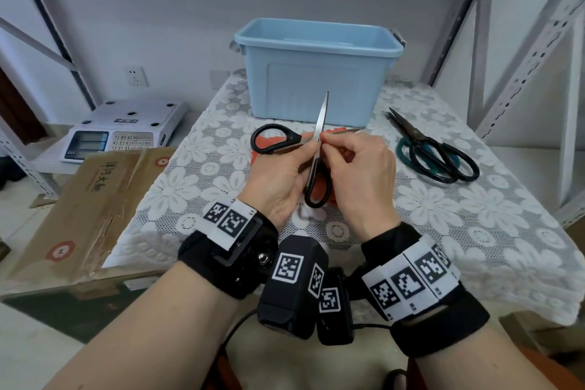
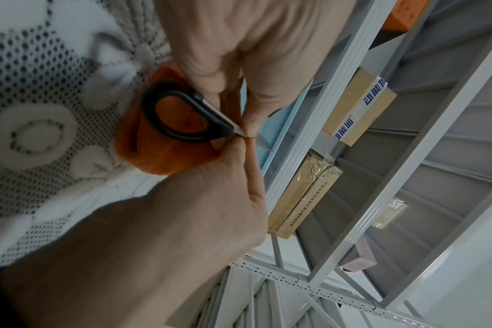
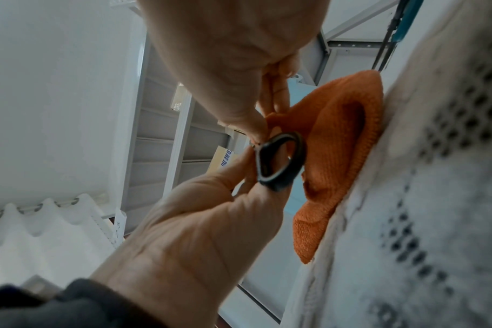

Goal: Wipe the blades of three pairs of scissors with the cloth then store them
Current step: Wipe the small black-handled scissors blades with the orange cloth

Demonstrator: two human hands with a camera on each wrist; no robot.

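Observation:
A black-handled pair of scissors is held wide open above the lace-covered table, one blade pointing up, the other to the right. My left hand pinches it near the pivot. My right hand holds it from the other side, fingers at the lower handle loop. An orange cloth lies crumpled on the table under the scissors, mostly hidden by my hands. Two more pairs of scissors, one teal-handled and one black-handled, lie overlapping at the right. A light blue bin stands behind.
A weighing scale sits on a low shelf at the left, with a cardboard box in front of it. Perforated metal shelf posts rise at the right and behind the table.

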